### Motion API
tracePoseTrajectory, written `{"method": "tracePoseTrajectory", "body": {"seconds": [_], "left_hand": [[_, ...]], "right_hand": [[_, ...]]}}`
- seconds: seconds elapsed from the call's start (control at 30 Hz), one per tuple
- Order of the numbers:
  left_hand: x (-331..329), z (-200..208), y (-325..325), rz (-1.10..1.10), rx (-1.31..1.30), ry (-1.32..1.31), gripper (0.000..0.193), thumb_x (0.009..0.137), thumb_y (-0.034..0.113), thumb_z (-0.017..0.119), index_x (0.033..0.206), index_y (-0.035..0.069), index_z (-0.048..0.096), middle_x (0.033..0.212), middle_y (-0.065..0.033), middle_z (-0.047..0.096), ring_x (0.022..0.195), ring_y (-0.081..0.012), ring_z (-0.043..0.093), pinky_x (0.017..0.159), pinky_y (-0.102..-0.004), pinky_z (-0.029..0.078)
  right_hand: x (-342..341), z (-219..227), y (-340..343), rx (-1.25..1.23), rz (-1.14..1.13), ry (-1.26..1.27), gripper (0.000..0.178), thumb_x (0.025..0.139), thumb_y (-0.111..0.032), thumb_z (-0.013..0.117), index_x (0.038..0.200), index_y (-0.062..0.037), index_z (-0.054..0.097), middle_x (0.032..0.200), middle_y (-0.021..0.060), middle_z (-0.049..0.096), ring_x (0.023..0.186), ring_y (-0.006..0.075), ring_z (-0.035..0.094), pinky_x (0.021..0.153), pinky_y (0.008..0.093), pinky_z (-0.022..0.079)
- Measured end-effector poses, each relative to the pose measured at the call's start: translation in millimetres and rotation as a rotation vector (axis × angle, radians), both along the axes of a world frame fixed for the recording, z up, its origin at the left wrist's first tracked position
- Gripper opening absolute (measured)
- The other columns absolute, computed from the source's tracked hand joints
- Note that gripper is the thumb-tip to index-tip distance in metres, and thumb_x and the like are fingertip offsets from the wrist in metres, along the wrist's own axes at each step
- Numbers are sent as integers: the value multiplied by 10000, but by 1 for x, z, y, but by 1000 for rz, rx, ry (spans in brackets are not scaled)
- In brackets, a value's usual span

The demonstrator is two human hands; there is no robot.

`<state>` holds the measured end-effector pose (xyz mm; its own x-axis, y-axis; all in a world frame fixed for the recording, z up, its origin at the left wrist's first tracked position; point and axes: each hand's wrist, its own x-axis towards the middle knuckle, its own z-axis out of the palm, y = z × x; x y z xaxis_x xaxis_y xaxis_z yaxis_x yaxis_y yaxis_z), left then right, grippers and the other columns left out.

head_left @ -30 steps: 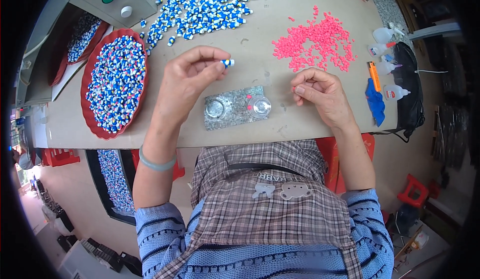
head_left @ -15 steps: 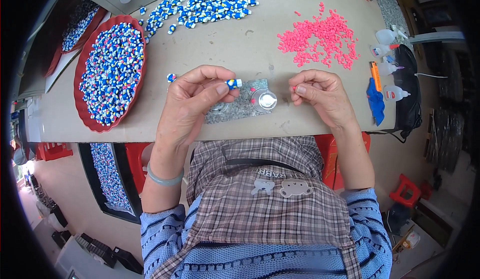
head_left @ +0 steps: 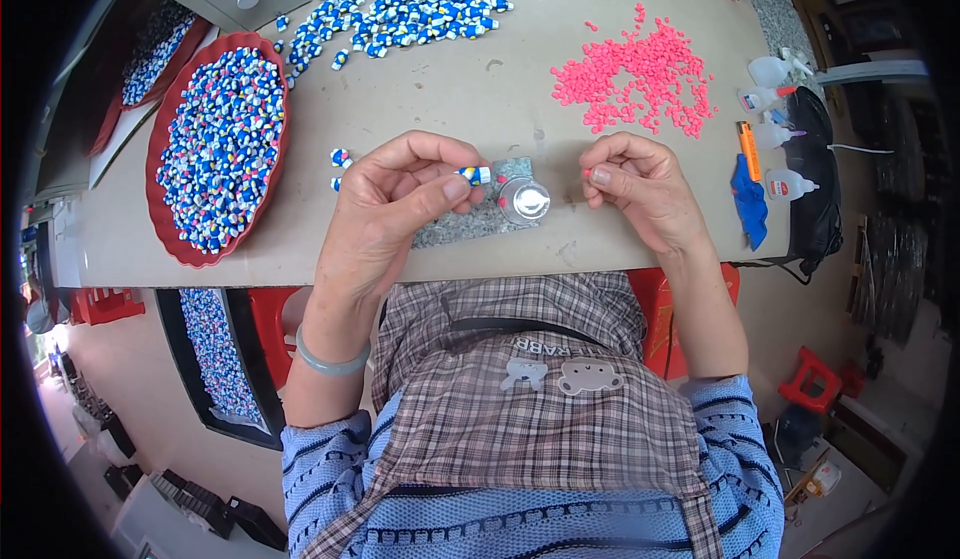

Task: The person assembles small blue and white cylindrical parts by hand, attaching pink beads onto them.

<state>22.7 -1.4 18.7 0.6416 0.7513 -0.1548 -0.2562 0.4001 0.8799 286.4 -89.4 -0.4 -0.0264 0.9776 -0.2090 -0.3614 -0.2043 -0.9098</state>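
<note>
Between thumb and fingertips, my left hand [head_left: 408, 184] pinches a small blue, white and yellow piece [head_left: 476, 176], its white end pointing right. Across from it, my right hand [head_left: 640, 187] is closed in a pinch on a tiny pink piece [head_left: 588, 173]. The hands are apart. Between and below them lies a grey speckled stone slab [head_left: 460, 225], partly covered by my left hand. A small clear round dish [head_left: 525, 200] sits on its right end, with pink bits beside it.
Pink pieces [head_left: 640, 74] are spread at the back right, blue-and-white pieces [head_left: 420, 9] at the back. A red scalloped tray [head_left: 157, 174] heaped with pieces stands left. Glue bottles [head_left: 785, 187], an orange lighter [head_left: 750, 151] and a blue cloth [head_left: 748, 204] lie right.
My left hand has shifted slightly right and down with its piece, and a second blue-and-white piece shows beside it on the table. My right hand keeps its pinch, nearly still.
</note>
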Motion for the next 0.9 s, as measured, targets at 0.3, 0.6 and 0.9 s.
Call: {"method": "tracePoseTrajectory", "body": {"seconds": [0.3, 0.6, 0.9], "left_hand": [[0, 0, 0, 11, -24, -30, 169, 886, 12, 679, 1050, -24, 659, 924, -86, 692, 832, -134, 666, 751, -244, 527], [-1, -2, -2, 9, 2, 15, 229, 886, -23, 662, 1114, -43, 649, 951, -103, 700, 857, -141, 684, 774, -239, 548], [-2, -1, -5, 9, 24, 68, 243, 880, -47, 655, 1123, -43, 644, 980, -100, 700, 892, -126, 679, 812, -238, 548]], "right_hand": [[1, 4, 1, -32, -28, 34, 139, 866, 0, 693, 988, -4, 627, 865, 82, 678, 752, 131, 671, 673, 247, 568], [-9, 18, 2, -10, 6, -57, 132, 862, -2, 703, 956, -19, 612, 848, 78, 686, 735, 127, 674, 658, 246, 567], [-25, 34, 6, -77, 50, -172, 279, 809, 25, 745, 910, -80, 508, 812, 85, 669, 675, 118, 657, 581, 231, 536]]}}
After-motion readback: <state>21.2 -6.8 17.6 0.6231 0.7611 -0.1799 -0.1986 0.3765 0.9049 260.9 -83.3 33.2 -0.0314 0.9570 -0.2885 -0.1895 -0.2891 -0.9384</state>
